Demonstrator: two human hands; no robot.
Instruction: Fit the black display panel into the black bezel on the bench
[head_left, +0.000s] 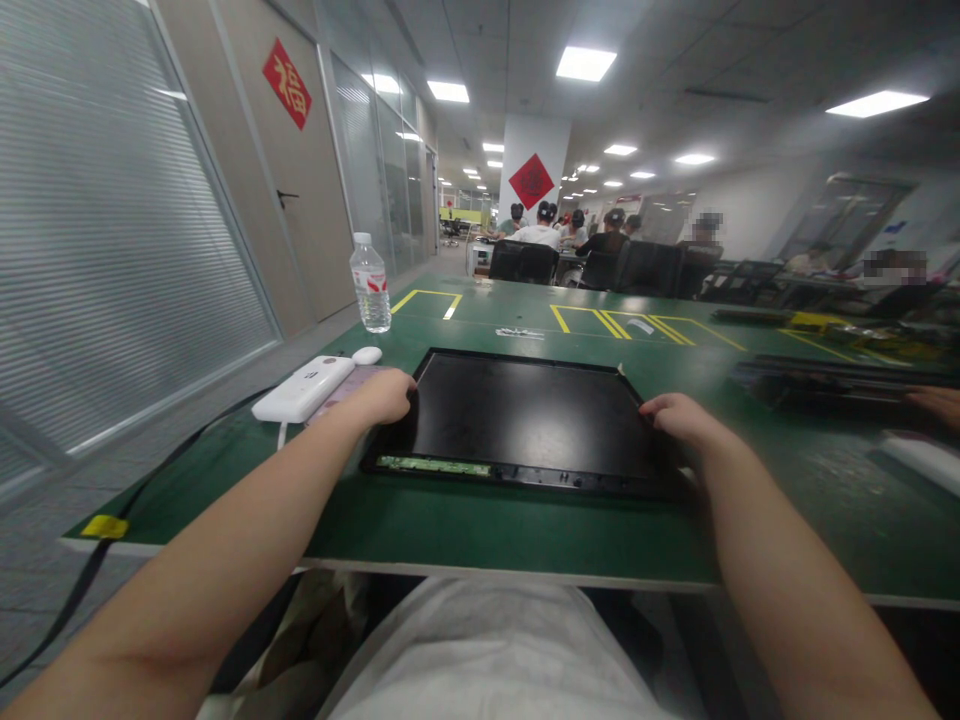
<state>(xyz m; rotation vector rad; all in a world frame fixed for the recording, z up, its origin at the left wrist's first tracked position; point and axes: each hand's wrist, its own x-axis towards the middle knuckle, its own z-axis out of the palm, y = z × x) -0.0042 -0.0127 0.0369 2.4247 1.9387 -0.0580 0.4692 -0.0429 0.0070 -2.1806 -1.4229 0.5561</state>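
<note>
1 panel point(532, 405): long axis L–R, grn strip point(433, 466) twd wearer point(491, 660)
L hand point(388, 396), R hand point(682, 416): both gripping sides
Btl point(370, 290): 1

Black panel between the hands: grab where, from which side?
Likely by opposite side edges, coming from left and right: the black panel is wide and flat, and the exposed green circuit strip along part of its near edge is better left untouched.
</note>
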